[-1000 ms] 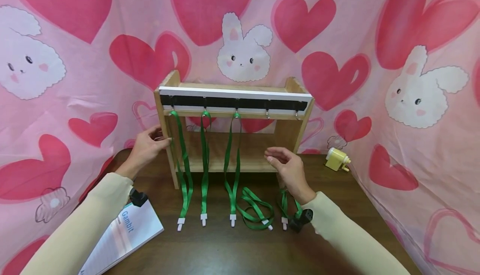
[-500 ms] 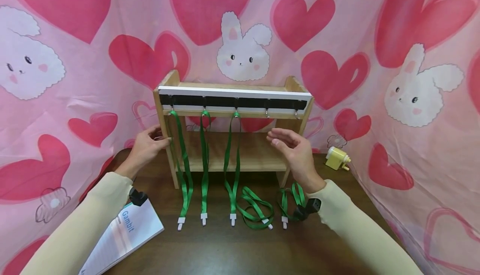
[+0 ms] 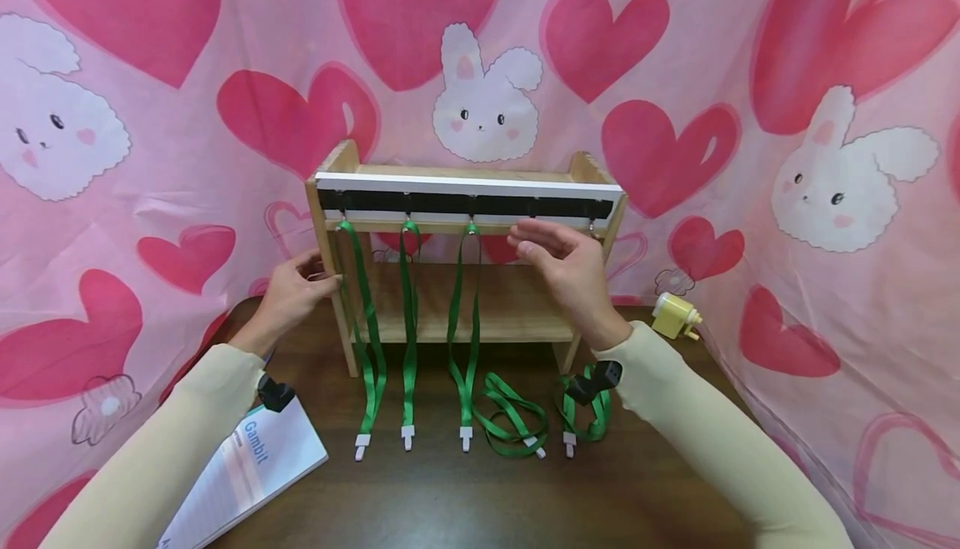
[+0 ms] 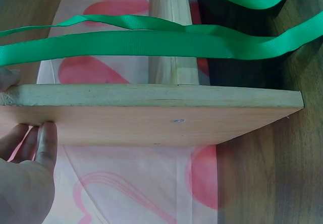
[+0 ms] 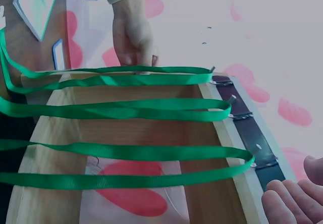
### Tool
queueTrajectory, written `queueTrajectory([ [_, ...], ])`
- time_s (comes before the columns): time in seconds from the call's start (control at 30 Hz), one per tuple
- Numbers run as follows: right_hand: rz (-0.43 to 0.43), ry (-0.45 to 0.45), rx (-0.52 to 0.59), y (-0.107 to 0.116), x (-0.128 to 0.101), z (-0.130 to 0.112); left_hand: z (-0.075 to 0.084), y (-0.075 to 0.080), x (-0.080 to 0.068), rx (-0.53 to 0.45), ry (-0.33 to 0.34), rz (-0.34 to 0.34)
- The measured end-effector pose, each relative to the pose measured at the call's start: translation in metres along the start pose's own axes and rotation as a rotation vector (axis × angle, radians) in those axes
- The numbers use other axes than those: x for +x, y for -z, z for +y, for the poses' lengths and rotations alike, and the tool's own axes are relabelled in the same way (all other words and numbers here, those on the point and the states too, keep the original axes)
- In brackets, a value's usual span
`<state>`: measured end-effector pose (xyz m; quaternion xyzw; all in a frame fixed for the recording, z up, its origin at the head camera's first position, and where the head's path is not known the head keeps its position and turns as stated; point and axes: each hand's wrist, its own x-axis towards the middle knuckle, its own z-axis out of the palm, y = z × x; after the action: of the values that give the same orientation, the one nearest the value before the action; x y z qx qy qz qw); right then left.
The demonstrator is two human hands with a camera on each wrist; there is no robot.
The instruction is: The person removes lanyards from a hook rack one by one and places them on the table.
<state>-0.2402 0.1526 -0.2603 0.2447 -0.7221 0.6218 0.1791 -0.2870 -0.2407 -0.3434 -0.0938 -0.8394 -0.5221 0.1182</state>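
My left hand (image 3: 294, 297) holds the left side panel of a small wooden shelf (image 3: 472, 331), thumb at the front edge and fingertips on the outer face (image 4: 126, 120). A white rail with a black strip (image 3: 442, 202) runs across the shelf top and bears several hooks. Green lanyards (image 3: 366, 316) hang from the three leftmost hooks, white clips downward. My right hand (image 3: 572, 276) is raised before the rail's right part, fingers loosely bent, holding nothing; it covers one hook. The rightmost hook (image 3: 592, 224) is bare. Two more lanyards lie looped on the table, one a coil (image 3: 504, 424).
A white booklet (image 3: 258, 457) marked "Gambit" lies on the table at the left, partly under my left sleeve. To the right of the shelf stands a small yellow device with a crank (image 3: 673, 316). A pink curtain (image 3: 570, 57) with hearts and rabbits encloses the table.
My right hand has risen from beside the shelf's lower board to the rail, ending slightly further left. The left hand keeps its hold, and the lanyards stay where they were.
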Motion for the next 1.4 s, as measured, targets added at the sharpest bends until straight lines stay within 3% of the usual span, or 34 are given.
queueTrajectory([
  [0.23,-0.013,-0.046,-0.072,-0.019,0.011,0.003,0.003,-0.001,0.000,0.020,0.011,0.006],
  [0.77,0.039,-0.082,-0.114,-0.045,0.015,0.020,0.005,0.000,0.000,0.019,0.015,-0.006],
  [1.4,0.103,-0.249,0.148,-0.070,0.023,0.029,0.000,0.000,0.000,0.002,0.004,-0.001],
])
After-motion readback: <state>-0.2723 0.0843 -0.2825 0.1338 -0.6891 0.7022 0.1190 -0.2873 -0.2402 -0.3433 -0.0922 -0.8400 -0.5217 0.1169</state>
